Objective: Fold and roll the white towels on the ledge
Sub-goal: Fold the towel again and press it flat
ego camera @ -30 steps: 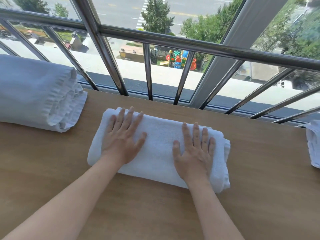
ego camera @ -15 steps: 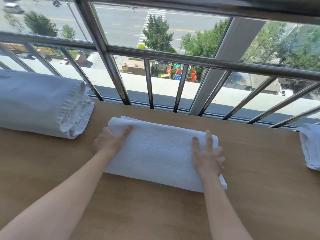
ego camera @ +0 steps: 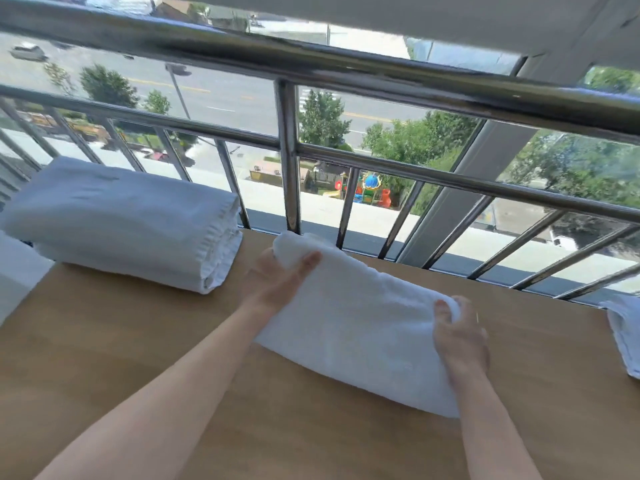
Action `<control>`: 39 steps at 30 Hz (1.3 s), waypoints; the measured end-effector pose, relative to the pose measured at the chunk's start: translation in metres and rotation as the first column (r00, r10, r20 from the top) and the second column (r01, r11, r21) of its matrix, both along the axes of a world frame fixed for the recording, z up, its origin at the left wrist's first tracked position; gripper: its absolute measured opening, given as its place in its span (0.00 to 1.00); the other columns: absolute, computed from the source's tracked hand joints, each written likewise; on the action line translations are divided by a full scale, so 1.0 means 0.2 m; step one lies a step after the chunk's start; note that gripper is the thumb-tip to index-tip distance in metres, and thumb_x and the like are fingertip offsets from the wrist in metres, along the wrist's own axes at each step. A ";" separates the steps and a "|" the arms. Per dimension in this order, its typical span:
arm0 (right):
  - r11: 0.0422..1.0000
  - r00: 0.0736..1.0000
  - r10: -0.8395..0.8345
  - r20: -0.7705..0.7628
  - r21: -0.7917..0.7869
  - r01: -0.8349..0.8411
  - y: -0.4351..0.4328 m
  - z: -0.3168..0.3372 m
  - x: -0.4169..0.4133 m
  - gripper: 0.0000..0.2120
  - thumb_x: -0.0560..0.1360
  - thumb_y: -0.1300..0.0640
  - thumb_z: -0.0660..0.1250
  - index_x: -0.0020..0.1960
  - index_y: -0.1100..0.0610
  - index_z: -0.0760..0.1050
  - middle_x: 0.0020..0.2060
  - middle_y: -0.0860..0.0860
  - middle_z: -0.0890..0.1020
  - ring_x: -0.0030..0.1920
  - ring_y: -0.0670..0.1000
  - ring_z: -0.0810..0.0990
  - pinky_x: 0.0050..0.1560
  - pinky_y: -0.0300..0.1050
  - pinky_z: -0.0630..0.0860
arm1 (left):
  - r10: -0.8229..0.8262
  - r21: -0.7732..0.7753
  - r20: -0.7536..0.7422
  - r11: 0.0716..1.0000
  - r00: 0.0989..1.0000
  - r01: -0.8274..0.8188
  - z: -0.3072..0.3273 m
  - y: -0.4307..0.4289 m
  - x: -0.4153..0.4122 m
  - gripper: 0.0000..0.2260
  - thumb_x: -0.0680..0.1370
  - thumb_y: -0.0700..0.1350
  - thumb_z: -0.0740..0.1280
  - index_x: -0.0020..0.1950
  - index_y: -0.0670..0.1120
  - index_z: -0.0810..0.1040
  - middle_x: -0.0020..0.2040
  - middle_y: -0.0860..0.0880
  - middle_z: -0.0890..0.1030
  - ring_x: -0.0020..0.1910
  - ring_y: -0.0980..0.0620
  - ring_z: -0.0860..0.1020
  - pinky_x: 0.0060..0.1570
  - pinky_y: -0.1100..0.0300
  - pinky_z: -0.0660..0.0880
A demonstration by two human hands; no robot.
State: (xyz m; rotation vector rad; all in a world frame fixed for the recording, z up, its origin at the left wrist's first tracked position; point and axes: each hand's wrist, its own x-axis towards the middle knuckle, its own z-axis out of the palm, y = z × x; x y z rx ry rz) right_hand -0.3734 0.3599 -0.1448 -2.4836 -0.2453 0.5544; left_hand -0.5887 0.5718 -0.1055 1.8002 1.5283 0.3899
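**Rolled white towel (ego camera: 356,327) gripped at both ends, mid-ledge.**

It lies aslant on the wooden ledge (ego camera: 138,341). The left hand (ego camera: 277,278) wraps its 11 o'clock end, thumb across the top. The right hand (ego camera: 460,337) curls round the 3 o'clock end. The thick terry looks soft and light, and would likely sag or unwind if lifted by one end, so it is best held at both ends with the outer flap pinned. A larger rolled towel (ego camera: 131,223) sits at 10 o'clock, another towel (ego camera: 623,334) at 3, and the steel railing (ego camera: 291,161) at 12.
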 end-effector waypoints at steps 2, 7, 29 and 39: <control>0.999 0.999 0.022 0.039 0.034 -0.023 0.06 0.10 -0.07 0.20 0.80 0.37 0.55 0.68 0.42 0.66 0.62 0.57 0.76 0.64 0.60 0.71 0.60 0.54 0.68 | -0.024 0.036 0.015 0.999 1.000 0.024 0.09 0.08 -0.08 0.32 0.62 0.82 0.62 0.47 0.56 0.70 0.38 0.59 0.72 0.38 0.55 0.75 0.33 0.61 0.66; 0.987 0.989 0.068 0.130 0.133 -0.085 0.38 0.37 -0.40 0.19 0.80 0.37 0.55 0.67 0.44 0.68 0.65 0.52 0.75 0.66 0.58 0.71 0.58 0.50 0.64 | -0.003 0.091 0.045 0.996 0.999 -0.001 0.33 0.42 -0.46 0.32 0.63 0.81 0.63 0.45 0.53 0.70 0.40 0.57 0.74 0.44 0.47 0.75 0.43 0.54 0.69; 0.957 0.952 0.290 0.101 -0.060 -0.285 1.90 0.43 -1.33 0.26 0.81 0.38 0.46 0.76 0.46 0.60 0.73 0.55 0.67 0.72 0.60 0.63 0.68 0.57 0.63 | -0.063 0.026 -0.254 0.997 0.965 0.072 0.26 1.97 -1.47 0.43 0.70 0.76 0.61 0.68 0.43 0.75 0.66 0.38 0.78 0.63 0.38 0.77 0.52 0.51 0.70; 0.958 0.957 0.281 0.069 -0.084 -0.275 1.94 0.40 -1.28 0.27 0.80 0.36 0.47 0.76 0.43 0.58 0.74 0.56 0.67 0.74 0.58 0.62 0.68 0.57 0.63 | -0.006 0.091 -0.260 0.995 0.966 0.031 0.15 2.04 -1.49 0.57 0.58 0.86 0.55 0.70 0.42 0.69 0.64 0.38 0.78 0.61 0.36 0.77 0.51 0.46 0.72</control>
